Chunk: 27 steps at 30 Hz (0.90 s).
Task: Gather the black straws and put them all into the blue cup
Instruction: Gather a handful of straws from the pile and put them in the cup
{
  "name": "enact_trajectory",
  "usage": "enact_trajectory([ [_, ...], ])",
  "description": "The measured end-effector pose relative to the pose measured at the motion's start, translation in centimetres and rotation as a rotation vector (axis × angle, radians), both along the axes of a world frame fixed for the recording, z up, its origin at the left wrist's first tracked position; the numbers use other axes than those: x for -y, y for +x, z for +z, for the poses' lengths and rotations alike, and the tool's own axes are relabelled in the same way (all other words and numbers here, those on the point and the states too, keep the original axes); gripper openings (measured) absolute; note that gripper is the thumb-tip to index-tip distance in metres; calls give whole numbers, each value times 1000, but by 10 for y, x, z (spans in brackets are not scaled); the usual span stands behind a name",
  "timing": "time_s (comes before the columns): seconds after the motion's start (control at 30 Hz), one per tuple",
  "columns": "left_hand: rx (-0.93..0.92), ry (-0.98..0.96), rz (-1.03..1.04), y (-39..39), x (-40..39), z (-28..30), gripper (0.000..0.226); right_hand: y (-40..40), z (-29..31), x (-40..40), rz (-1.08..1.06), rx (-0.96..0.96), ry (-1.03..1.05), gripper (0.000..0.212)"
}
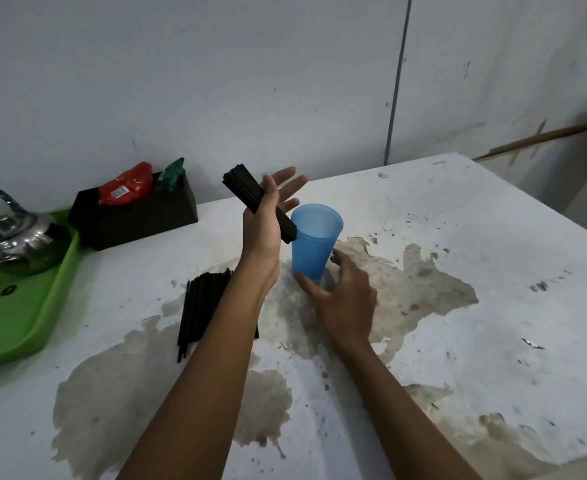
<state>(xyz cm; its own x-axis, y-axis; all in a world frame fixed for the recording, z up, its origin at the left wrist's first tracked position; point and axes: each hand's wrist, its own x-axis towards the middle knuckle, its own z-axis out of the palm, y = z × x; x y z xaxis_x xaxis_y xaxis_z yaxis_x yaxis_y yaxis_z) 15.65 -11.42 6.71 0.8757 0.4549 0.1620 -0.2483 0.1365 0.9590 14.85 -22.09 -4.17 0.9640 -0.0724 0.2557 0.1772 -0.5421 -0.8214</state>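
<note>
A translucent blue cup (314,240) stands upright in the middle of the stained white table (458,271). My left hand (267,220) is raised just left of the cup's rim and holds a bundle of black straws (243,188) under the thumb, fingers spread, the bundle tilted with its lower end at the rim. My right hand (344,296) hovers open at the cup's base on the near side, thumb and fingers apart on either side of it. A second pile of black straws (198,306) lies flat on the table, partly hidden behind my left forearm.
A green tray (25,313) with a shiny metal kettle (11,237) sits at the left edge. A dark box (136,220) with red and green packets stands by the wall. The table's right edge drops off at the far right.
</note>
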Motion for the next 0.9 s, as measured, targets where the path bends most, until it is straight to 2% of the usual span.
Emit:
enact_trajectory([
  [0.07,-3,-22,-4,0,0,-1,39,1,2,-3,-4,-22,-9,81],
  [0.23,-31,-67,-9,-5,-2,-3,37,4,2,-5,-17,-27,-33,69],
  [0.4,-37,-20,38,-10,-6,3,39,1,4,-2,28,-9,-53,60],
  [0.57,-55,45,46,-9,-7,15,41,-2,4,-2,55,8,-165,60],
  [0.8,-142,258,-31,8,-3,4,46,-2,1,-2,59,10,-213,57],
  [0.9,-273,402,-104,10,-4,-4,43,-1,0,-2,62,11,-209,56],
])
